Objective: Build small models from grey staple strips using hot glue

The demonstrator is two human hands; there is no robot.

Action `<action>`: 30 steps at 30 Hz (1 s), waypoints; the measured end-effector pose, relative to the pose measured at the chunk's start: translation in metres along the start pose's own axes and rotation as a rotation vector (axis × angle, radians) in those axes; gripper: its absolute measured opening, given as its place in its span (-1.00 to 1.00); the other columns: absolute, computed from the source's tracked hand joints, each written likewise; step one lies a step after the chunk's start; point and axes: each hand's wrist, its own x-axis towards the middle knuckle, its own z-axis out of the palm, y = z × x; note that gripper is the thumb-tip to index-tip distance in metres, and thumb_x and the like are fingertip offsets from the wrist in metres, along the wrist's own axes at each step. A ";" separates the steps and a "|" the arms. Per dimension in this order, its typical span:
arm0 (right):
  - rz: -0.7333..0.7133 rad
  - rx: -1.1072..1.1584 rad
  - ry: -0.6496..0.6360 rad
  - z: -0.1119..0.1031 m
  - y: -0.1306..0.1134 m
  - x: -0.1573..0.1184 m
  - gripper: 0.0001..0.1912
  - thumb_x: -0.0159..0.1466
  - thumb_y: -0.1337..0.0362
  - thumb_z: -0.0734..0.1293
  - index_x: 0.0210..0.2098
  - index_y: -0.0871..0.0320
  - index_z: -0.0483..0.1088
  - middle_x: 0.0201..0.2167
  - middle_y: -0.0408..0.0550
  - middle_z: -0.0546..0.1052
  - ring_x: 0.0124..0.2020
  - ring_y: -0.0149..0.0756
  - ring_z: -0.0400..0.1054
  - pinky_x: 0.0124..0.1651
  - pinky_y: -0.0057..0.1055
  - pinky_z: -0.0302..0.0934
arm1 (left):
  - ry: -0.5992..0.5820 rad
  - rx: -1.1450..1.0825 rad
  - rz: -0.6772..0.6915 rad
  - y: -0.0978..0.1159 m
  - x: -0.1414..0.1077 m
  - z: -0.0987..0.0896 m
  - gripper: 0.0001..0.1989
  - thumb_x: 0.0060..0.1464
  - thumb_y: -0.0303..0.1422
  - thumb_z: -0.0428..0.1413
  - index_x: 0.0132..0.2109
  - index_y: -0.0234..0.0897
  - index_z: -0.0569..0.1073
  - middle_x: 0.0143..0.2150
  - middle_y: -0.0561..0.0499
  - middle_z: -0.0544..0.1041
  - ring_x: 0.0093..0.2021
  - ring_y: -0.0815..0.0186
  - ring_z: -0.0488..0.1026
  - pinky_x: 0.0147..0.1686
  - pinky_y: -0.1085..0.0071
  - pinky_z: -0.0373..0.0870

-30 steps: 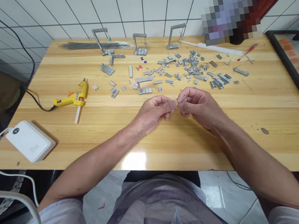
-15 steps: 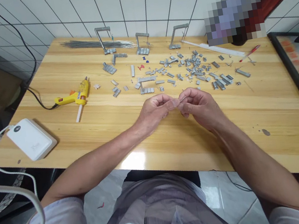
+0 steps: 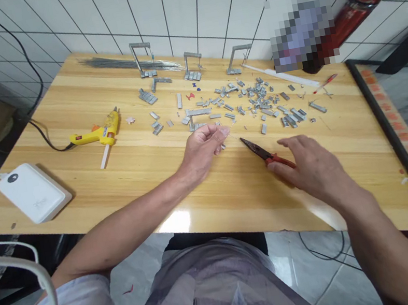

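Note:
Pinched between the thumb and fingers of my left hand (image 3: 205, 147) is a thin wire (image 3: 233, 137), its end sticking out to the right. My right hand (image 3: 310, 162) holds needle-nose pliers (image 3: 256, 149) by their red handles, with the dark jaws pointing up and left toward the wire, apart from it. Just behind my left hand stands a small frame of grey metal strips (image 3: 199, 113). Similar upright frames, a left one (image 3: 137, 61), a middle one (image 3: 192, 65) and a right one (image 3: 237, 58), stand by the wall.
Many loose grey metal pieces (image 3: 261, 95) lie beyond my hands. A bundle of thin wires (image 3: 109, 63) rests at the back. On the left are a yellow glue gun (image 3: 105, 130) and a white power bank (image 3: 33, 193). At right are a red flask (image 3: 350, 21) and a dark-framed panel (image 3: 395, 140).
My right hand has left the wire and moved right and nearer, and now holds the pliers. My left hand keeps its pinch, slightly further left. The whole view has shifted a little.

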 end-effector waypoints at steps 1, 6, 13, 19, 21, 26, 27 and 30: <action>-0.018 -0.059 -0.023 0.007 0.003 -0.011 -0.44 0.36 -0.07 0.32 0.18 0.18 0.45 -0.02 0.26 0.57 0.03 0.19 0.45 0.04 0.05 0.37 | 0.002 -0.005 0.006 0.000 0.000 0.000 -0.53 -0.14 -0.04 0.51 -0.38 -0.29 0.50 -0.53 0.16 0.37 -0.54 0.53 0.22 -0.52 0.53 0.15; -0.035 -0.184 -0.023 0.038 0.005 -0.039 -0.41 0.46 0.01 0.19 0.28 0.31 0.37 0.00 0.36 0.53 -0.04 0.18 0.42 -0.02 0.06 0.38 | 0.015 -0.022 0.009 0.002 0.000 0.001 -0.56 -0.10 -0.09 0.50 -0.37 -0.28 0.49 -0.55 0.19 0.33 -0.56 0.53 0.19 -0.51 0.53 0.17; 0.118 0.313 0.096 0.027 0.008 -0.035 -0.52 0.47 0.02 0.16 0.21 0.11 0.46 0.01 0.23 0.57 0.00 0.09 0.47 -0.01 0.00 0.41 | 0.022 -0.082 0.007 0.008 0.001 0.001 -0.56 -0.09 -0.12 0.50 -0.39 -0.27 0.44 -0.58 0.20 0.30 -0.57 0.53 0.20 -0.52 0.54 0.18; 0.164 0.941 -0.142 -0.008 -0.015 -0.020 -0.64 0.31 -0.03 0.42 -0.06 0.07 0.58 -0.25 -0.01 0.63 -0.29 -0.14 0.50 -0.21 -0.23 0.40 | 0.030 -0.134 0.010 0.011 0.002 0.000 -0.57 -0.05 -0.14 0.48 -0.35 -0.27 0.42 -0.55 0.21 0.30 -0.57 0.55 0.20 -0.54 0.55 0.15; 0.137 0.910 -0.230 -0.009 -0.029 -0.009 -0.71 0.31 0.00 0.41 -0.16 0.07 0.61 -0.15 0.02 0.67 -0.19 -0.09 0.55 -0.12 -0.20 0.42 | 0.048 -0.131 0.025 0.013 0.004 -0.001 -0.60 0.00 -0.14 0.46 -0.33 -0.28 0.43 -0.52 0.20 0.34 -0.57 0.55 0.22 -0.54 0.55 0.15; 0.043 0.837 -0.342 0.004 -0.046 0.010 -0.70 0.41 0.03 0.31 -0.08 0.06 0.57 -0.16 -0.03 0.67 -0.26 -0.17 0.51 -0.23 -0.27 0.38 | 0.102 -0.059 0.120 0.019 0.010 -0.005 -0.62 0.06 -0.11 0.40 -0.30 -0.26 0.44 -0.59 0.22 0.34 -0.64 0.55 0.13 -0.59 0.50 0.03; 0.022 0.835 -0.357 0.007 -0.046 0.011 -0.71 0.42 0.03 0.30 -0.10 0.06 0.56 -0.19 -0.05 0.66 -0.28 -0.19 0.50 -0.24 -0.29 0.36 | 0.113 -0.046 0.140 0.020 0.010 -0.006 -0.63 0.08 -0.11 0.39 -0.29 -0.25 0.44 -0.61 0.22 0.33 -0.65 0.54 0.11 -0.59 0.49 0.01; -0.012 0.817 -0.398 0.009 -0.047 0.011 -0.72 0.42 0.01 0.29 -0.19 0.05 0.51 -0.24 -0.07 0.64 -0.30 -0.21 0.49 -0.24 -0.29 0.35 | 0.140 -0.038 0.172 0.021 0.012 -0.006 -0.65 0.09 -0.12 0.37 -0.29 -0.24 0.42 -0.63 0.23 0.33 -0.65 0.52 0.11 -0.58 0.48 -0.01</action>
